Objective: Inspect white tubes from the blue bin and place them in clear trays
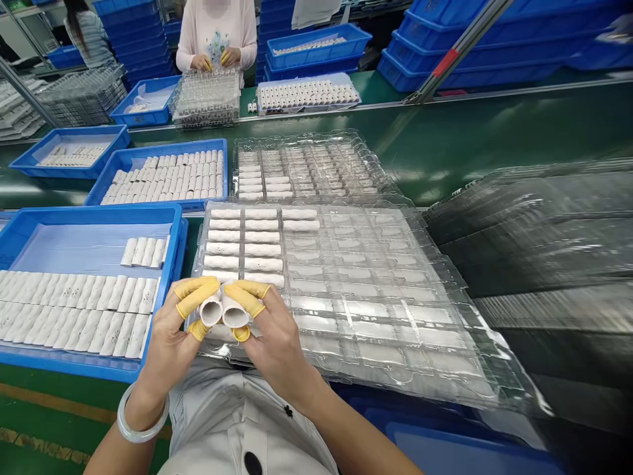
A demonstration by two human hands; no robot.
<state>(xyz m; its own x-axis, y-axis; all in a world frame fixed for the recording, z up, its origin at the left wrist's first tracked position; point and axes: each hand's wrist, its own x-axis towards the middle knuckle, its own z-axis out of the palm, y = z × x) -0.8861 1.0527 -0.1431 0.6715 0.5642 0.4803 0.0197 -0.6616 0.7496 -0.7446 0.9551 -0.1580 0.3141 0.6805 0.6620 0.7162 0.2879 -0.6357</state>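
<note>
My left hand (173, 330), in yellow finger cots, is closed around a white hollow tube (211, 311). A second white tube (235, 316) is gripped by my right hand (271, 323), which also wears yellow finger cots. The two tubes are side by side, their open ends facing me. Both are held over the near left corner of a clear plastic tray (366, 310). White tubes (262, 250) fill much of that tray's two left columns, and two more lie at the top of the third. What lies beneath my hands is partly hidden.
At left, a blue bin (93, 212) holds rows of white tubes. Behind stand another blue bin (225, 171) and a filled clear tray (306, 165). Stacked clear trays (544, 264) are blurred at right. A co-worker (217, 33) handles trays across the green conveyor belt (494, 132).
</note>
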